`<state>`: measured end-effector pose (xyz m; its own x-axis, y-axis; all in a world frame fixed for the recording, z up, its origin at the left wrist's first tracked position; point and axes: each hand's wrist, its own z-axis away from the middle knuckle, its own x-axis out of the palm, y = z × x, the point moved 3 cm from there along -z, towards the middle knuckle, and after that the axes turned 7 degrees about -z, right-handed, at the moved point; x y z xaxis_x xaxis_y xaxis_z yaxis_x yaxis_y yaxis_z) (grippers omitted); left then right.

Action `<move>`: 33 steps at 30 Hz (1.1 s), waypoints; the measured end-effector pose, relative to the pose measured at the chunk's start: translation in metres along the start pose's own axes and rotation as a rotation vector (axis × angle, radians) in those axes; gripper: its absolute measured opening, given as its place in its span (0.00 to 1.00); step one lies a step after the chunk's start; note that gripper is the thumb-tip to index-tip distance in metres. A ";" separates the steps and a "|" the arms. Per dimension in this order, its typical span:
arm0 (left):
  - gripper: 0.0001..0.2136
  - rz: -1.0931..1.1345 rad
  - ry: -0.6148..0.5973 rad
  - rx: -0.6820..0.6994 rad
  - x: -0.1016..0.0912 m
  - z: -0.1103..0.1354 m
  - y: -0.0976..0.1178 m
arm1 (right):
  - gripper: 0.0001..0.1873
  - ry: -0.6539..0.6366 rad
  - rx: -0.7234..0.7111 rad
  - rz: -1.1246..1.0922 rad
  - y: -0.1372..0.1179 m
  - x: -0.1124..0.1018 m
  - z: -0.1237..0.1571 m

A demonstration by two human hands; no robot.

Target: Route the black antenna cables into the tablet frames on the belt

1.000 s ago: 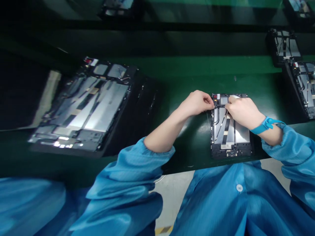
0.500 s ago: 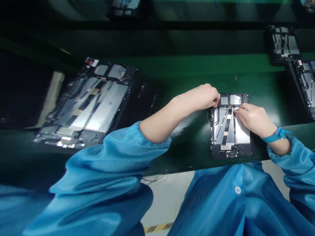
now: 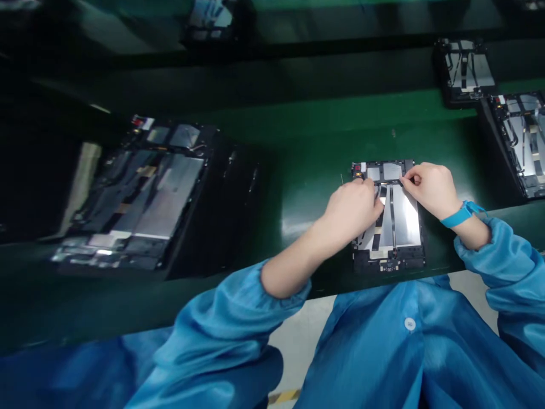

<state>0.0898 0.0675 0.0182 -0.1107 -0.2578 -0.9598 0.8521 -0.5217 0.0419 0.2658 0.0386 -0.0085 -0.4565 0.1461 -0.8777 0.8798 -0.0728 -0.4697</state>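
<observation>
An opened tablet point(image 3: 404, 213) lies on the green bench in front of me, its silver battery plates, dark ribbon cables and black frame exposed. My left hand point(image 3: 353, 204) rests over its upper left part with the fingers curled down, covering some of the cables. What those fingertips pinch, if anything, is hidden. At the upper right of the tablet, my right hand point(image 3: 434, 187) has thumb and forefinger brought together close to the black frame. Anything between them is too small to make out. A blue band point(image 3: 462, 215) circles my right wrist.
To the left stands a stack of opened tablets point(image 3: 145, 193), blurred. More opened tablets point(image 3: 525, 139) are piled at the right, with another stack point(image 3: 468, 68) behind. One more tablet point(image 3: 210, 14) sits at the far back. The green bench point(image 3: 298, 165) ends close to my body.
My left hand has moved from the tablet's upper left edge inward and down over its cables. My right hand has shifted up towards the frame's upper right. The view has swung slightly.
</observation>
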 end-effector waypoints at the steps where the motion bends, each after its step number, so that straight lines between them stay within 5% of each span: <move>1: 0.14 -0.006 0.007 -0.019 0.004 0.002 0.006 | 0.09 -0.022 -0.032 0.076 -0.004 0.000 0.002; 5: 0.15 0.028 0.031 -0.050 0.015 0.000 0.012 | 0.12 -0.103 -0.139 0.172 -0.011 -0.003 0.012; 9: 0.09 0.181 0.098 -0.042 0.022 0.002 0.003 | 0.09 -0.128 -0.150 0.000 0.000 -0.004 0.014; 16: 0.04 0.302 0.296 -0.047 0.020 -0.003 -0.003 | 0.09 -0.098 0.083 -0.461 0.036 -0.001 0.007; 22: 0.11 0.107 0.108 0.027 0.002 -0.021 -0.003 | 0.09 -0.115 0.192 -0.567 0.034 -0.003 0.005; 29: 0.13 0.057 0.241 0.102 -0.021 -0.003 0.006 | 0.10 -0.127 0.199 -0.578 0.030 -0.007 0.004; 33: 0.08 0.172 0.176 0.254 -0.021 -0.026 0.008 | 0.10 -0.126 0.201 -0.583 0.032 -0.008 0.004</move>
<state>0.1124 0.0892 0.0315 0.1320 -0.2270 -0.9649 0.6941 -0.6738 0.2535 0.2973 0.0313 -0.0172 -0.8766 0.1012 -0.4705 0.4449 -0.2022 -0.8724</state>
